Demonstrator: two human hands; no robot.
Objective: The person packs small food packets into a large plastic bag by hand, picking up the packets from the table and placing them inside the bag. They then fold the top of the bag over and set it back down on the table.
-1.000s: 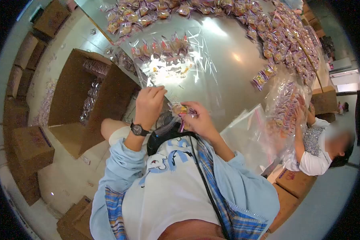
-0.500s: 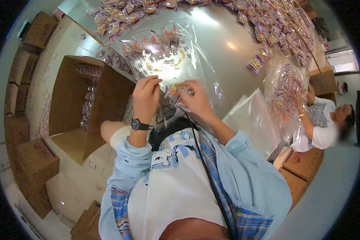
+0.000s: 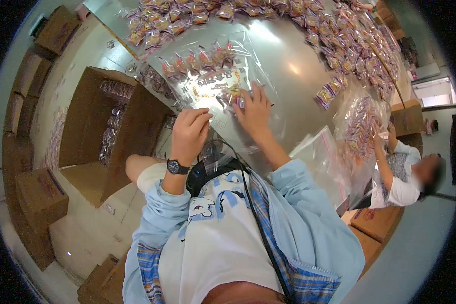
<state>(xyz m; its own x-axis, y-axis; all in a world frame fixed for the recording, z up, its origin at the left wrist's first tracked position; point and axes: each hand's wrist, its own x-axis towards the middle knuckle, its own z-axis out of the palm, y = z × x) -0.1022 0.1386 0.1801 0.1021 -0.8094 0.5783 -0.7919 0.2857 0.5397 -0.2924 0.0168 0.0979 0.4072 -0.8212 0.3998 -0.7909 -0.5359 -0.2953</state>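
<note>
A large clear plastic bag [image 3: 248, 55] lies on the shiny metal table [image 3: 299, 101] right in front of me. A row of wrapped snack packets [image 3: 200, 60] sits at its far end. My left hand [image 3: 190, 133], with a black wristwatch, pinches the bag's near edge. My right hand [image 3: 253, 110] reaches into the bag, and its fingertips hold a small snack packet [image 3: 232, 94] against the bag's printed middle.
Many wrapped packets [image 3: 344, 45] are heaped along the table's far side. An open cardboard box [image 3: 137, 121] with filled bags stands on the left. Empty zip bags [image 3: 321, 157] lie at the right. A co-worker [image 3: 403, 177] holds a filled bag [image 3: 362, 126]. Closed cartons [image 3: 35, 195] stand on the floor.
My right hand has carried the packet from near my chest forward into the bag. My left hand has stayed on the bag's edge.
</note>
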